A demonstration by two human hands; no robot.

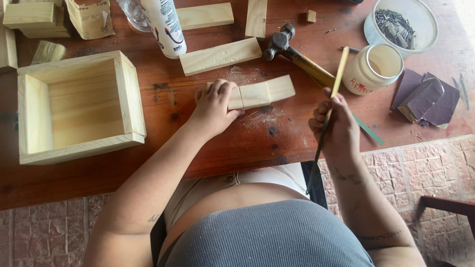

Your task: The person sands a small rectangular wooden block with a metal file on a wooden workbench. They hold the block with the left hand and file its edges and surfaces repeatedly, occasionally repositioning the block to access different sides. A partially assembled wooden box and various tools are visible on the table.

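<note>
My left hand [213,105] grips the near end of a pale wooden block [264,92], holding it just above the red-brown table [232,143]. My right hand [334,121] holds a long thin tool [339,71] with a pale wooden upper part and a dark lower end that points down past the table edge. The two hands are a short way apart, the block's free end reaching toward the tool. Sawdust lies on the table under the block.
An open wooden box [79,106] stands at the left. A white glue bottle [166,24], loose wooden slats [220,56], a hammer [292,52], a white jar [373,69], a bowl of nails [403,22] and sandpaper blocks [425,96] lie beyond and to the right.
</note>
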